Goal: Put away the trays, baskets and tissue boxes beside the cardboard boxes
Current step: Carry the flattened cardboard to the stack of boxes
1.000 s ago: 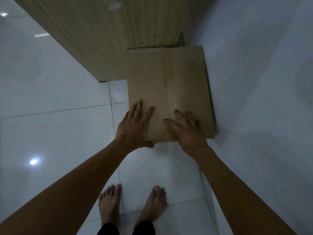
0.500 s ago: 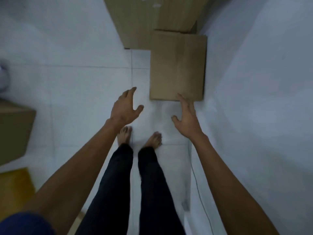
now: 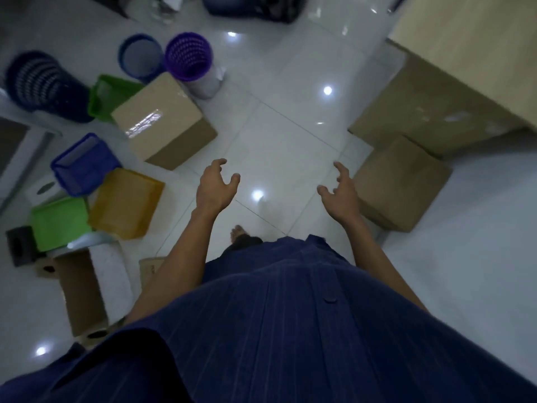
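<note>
Beside the taped cardboard box on the floor lie a blue tray and a yellow tray, probably light, stiff plastic best lifted by their rims, while the left hand and right hand hover nearby, fingers loosely curled, holding nothing.

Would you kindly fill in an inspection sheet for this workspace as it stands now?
Surface: glossy white tile floor, lamp reflections.
Job's things: yellow tray, blue tray, green tray, purple basket, white tissue box, all left; cardboard boxes right.
Clutter: taped carton among the trays.
Grippers: left hand and right hand empty, fingers loosely curled.
Cables: nothing seen.
Surroundings: wooden cabinet, upper right.
</note>
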